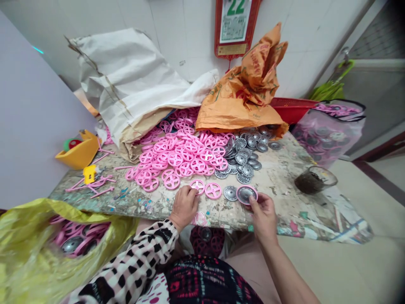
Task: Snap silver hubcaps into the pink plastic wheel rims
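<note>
Scuffed, paint-flecked tabletop (281,171) against a pale tiled wall (185,38). Right hand (265,214): closed on a pink-rimmed grey disc (246,195), thumb over its near right edge, fingers mostly hidden behind. Disc is at the front of the table, face up. Left hand (185,205): fingertips at the left edge of a pink spoked wheel (198,186); cannot tell whether pinched or merely touched.

Handling, by judgement: light, stiff moulded plastic, smooth enough to slide; thin spokes probably the weakest part. Best held by the outer rim, thumb and finger on opposite faces.

Between the hands, in a row: second pink wheel (213,191), then a loose grey disc (230,193) just beside the held one. Behind them, pink pile (180,154) on the left meets grey pile (243,158) on the right. White sack (126,63) and orange sack (240,101) slump over the piles' back edges. Well to the right, a glass (325,179) with dark contents. Lower left, a yellow bag (25,253) holding more pink and grey pieces.
</note>
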`<state>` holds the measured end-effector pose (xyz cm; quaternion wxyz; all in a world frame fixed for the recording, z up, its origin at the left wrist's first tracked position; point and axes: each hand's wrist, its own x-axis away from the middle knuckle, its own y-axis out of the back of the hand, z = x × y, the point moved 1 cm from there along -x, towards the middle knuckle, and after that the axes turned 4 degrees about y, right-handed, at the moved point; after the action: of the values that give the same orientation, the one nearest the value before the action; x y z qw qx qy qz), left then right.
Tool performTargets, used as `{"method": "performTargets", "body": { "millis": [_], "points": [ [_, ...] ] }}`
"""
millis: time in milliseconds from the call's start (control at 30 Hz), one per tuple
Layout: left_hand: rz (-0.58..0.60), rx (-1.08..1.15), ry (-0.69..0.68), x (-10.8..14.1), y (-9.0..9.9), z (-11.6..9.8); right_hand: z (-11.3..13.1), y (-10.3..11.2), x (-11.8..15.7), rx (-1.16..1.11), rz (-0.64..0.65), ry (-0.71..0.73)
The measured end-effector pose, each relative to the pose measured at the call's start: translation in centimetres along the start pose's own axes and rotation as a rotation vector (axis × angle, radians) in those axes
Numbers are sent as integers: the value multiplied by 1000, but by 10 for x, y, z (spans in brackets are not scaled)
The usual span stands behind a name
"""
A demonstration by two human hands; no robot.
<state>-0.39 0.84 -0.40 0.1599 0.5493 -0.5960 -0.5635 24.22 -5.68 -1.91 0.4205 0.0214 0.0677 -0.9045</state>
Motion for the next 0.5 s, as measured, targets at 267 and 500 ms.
{"method": "performTargets", "body": {
  "millis": [267, 500],
  "points": [
    [27, 10, 33, -1, 2, -2, 29, -13, 65, 529, 817, 379],
    [48, 23, 45, 0, 2, -2, 33, -29, 58, 693, 771, 602]
  ]
}}
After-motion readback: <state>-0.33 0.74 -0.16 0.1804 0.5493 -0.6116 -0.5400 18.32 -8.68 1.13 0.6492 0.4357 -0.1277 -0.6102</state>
